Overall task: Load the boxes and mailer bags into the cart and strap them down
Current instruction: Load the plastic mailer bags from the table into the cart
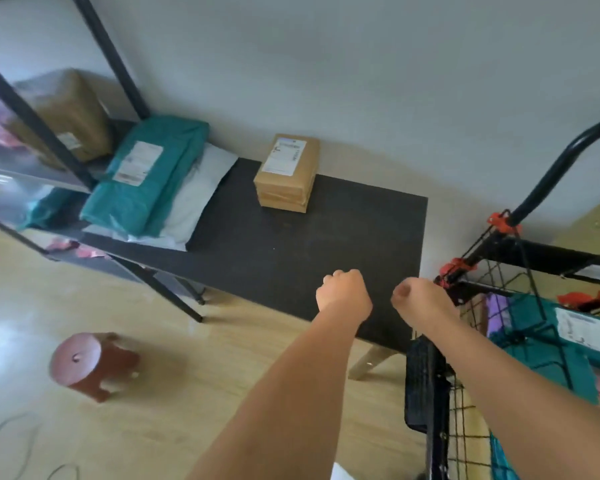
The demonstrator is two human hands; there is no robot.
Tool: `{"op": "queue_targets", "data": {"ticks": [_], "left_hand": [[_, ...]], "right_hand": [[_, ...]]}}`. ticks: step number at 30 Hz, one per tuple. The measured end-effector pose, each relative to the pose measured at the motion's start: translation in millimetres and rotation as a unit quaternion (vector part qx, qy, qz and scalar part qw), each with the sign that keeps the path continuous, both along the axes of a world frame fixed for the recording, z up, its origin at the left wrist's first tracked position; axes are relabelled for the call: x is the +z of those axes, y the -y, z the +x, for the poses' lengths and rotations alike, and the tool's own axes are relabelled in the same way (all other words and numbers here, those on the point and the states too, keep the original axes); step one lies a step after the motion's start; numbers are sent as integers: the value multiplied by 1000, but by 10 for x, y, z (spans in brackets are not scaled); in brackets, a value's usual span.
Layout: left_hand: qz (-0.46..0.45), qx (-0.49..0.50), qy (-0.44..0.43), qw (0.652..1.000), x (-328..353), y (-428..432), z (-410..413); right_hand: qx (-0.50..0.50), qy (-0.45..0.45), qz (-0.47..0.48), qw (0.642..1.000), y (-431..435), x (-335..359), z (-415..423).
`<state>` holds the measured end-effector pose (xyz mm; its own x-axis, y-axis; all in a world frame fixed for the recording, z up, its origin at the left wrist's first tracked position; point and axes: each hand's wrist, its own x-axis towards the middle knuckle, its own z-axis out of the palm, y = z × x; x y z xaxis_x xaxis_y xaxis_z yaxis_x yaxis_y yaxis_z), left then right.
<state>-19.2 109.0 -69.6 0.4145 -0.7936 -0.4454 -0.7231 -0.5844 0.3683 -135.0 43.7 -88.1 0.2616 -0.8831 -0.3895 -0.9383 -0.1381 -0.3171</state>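
Pale wall [361,64] behind, wood-look floor [66,306] below; the left edge of the view is blurred.

Centre: bench [291,244], black top, long side against the wall.

12 o'clock: box [286,174], brown card with a white label on top. It stands on the bench near the wall edge, well apart from both hands.

10 o'clock: teal bag [142,181], a labelled mailer on the bench's left end. It lies on top of a grey bag [201,199], which shows along its right side.

10 o'clock, farther out: rack [32,119] with black posts. A large box [73,109], brown and blurred, sits on its shelf.

3 o'clock: cart [551,252], black frame just beside the bench's right end, with a curved handle rising behind. It has red clips [499,221] at the corners and a black net [465,445] over the near side. Inside lies a loaded bag [534,344], teal with a white label.

8 o'clock: stool [90,362], red-brown, on the floor.

6 o'clock: left hand [343,289], over the bench's near edge, back up. The fingers are curled into a fist, with nothing seen in them.

5 o'clock: right hand [420,303], just beside the left but not touching it, near the cart's corner. The fingers are folded under, and whether they hold anything cannot be told.
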Motion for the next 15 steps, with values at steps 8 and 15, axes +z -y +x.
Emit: {"op": "queue_targets", "data": {"ticks": [8, 15], "left_hand": [[-35, 79, 26, 996, -66, -687, 983], [-53, 138, 42, 988, -21, -1035, 1581]], "right_hand": [[63, -5, 13, 998, -629, 98, 1081], [123, -17, -9, 992, -873, 231, 1776]]}}
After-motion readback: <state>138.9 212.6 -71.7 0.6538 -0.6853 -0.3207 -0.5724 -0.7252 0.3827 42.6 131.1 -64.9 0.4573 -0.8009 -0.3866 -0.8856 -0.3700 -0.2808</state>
